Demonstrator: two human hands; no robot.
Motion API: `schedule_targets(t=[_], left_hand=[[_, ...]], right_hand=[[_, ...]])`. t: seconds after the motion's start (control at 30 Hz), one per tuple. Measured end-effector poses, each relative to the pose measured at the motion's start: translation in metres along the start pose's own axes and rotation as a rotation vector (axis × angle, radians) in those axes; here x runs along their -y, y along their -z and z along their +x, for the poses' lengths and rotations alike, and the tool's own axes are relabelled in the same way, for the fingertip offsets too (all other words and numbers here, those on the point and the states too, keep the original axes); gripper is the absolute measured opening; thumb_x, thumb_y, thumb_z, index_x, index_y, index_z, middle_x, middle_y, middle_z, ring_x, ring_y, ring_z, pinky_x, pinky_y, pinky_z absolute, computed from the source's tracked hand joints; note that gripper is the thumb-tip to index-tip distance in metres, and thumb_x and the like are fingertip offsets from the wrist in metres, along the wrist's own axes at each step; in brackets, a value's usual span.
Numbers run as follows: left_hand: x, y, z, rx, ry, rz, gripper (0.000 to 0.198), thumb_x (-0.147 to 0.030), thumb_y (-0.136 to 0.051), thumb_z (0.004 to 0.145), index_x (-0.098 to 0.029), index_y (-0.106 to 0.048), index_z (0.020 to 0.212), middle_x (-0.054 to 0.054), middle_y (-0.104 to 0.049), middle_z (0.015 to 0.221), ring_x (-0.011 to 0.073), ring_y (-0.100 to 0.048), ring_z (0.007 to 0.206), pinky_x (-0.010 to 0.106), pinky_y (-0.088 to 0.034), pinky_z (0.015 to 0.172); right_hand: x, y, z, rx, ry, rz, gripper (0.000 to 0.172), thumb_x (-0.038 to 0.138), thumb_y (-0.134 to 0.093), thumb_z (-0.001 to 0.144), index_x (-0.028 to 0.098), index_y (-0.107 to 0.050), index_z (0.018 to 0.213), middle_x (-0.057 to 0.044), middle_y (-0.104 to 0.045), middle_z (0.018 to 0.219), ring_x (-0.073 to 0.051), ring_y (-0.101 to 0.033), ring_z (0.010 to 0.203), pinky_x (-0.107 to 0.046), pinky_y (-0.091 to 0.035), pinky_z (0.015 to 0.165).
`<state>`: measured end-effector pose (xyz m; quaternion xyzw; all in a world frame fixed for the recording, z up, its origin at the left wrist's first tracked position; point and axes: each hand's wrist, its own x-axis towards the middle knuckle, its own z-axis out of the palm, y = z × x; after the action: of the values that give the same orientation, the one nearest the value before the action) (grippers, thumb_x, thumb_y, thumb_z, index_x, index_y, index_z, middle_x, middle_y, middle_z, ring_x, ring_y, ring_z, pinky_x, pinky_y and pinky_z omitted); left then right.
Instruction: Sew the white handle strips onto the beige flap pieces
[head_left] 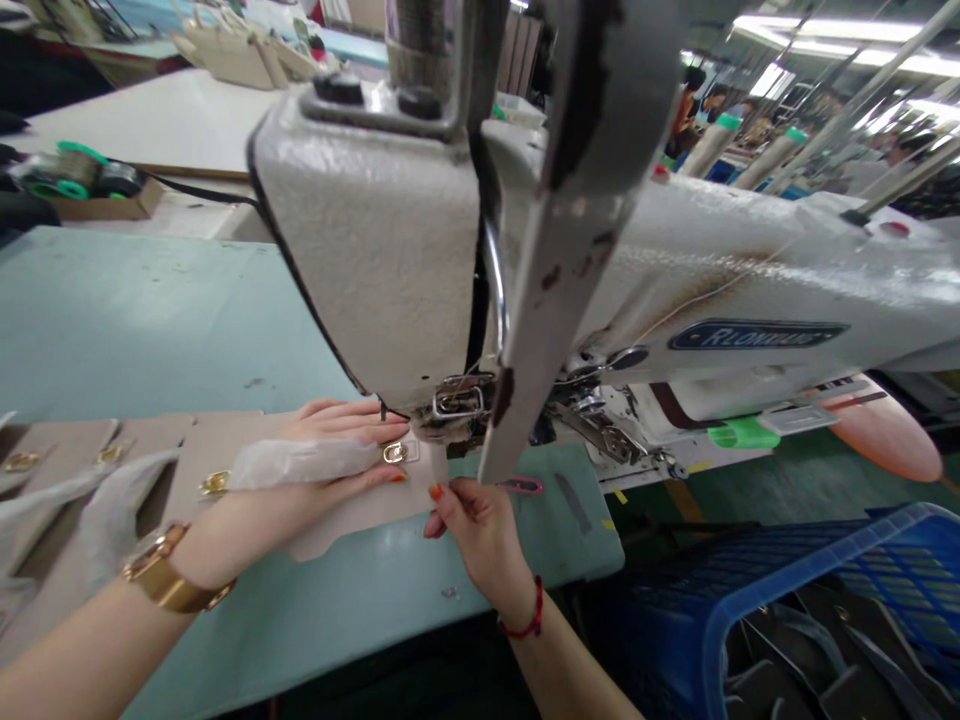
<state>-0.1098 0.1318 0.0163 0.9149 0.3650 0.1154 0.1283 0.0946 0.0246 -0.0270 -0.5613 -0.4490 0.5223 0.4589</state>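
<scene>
Beige leather panel (352,505) with a gold metal ring (394,453) lies flat on the pale green table (150,320) under the white sewing machine (420,260). It looks thin, light and pliable. Left hand (330,460) presses it down with fingers flat; right hand (472,525) pinches its near edge.

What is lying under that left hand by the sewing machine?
Under the left hand lies a flat beige leather piece with a gold metal ring. The palm covers the rest, so that part cannot be seen.
</scene>
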Motion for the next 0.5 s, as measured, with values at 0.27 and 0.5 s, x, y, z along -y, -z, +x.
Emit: schedule_targets(t=[0.27,0.5], left_hand=[[-0.0026,0.0011,-0.0014,-0.060,-0.040,0.039,0.049,-0.059,-0.044,0.092,-0.026,-0.065,0.121,0.003,-0.073,0.111,0.0265,-0.060,0.110,0.043,-0.038,0.096],[-0.0034,0.0031,0.0037,-0.109,-0.019,-0.103,0.042,-0.056,-0.047,0.091,-0.029,-0.070,0.113,0.002,-0.075,0.107,0.0282,-0.065,0.104,0.044,-0.040,0.092]], right_hand=[[-0.0045,-0.0001,-0.0012,-0.005,0.013,-0.014,0.045,0.040,-0.054,0.093,0.015,-0.061,0.056,-0.002,-0.061,0.056,-0.010,-0.053,0.054,-0.020,-0.039,0.059],[-0.0027,-0.0016,0.0021,-0.012,0.001,0.041,0.047,0.044,-0.055,0.091,0.015,-0.058,0.054,-0.001,-0.059,0.053,-0.010,-0.052,0.053,-0.020,-0.040,0.058]])
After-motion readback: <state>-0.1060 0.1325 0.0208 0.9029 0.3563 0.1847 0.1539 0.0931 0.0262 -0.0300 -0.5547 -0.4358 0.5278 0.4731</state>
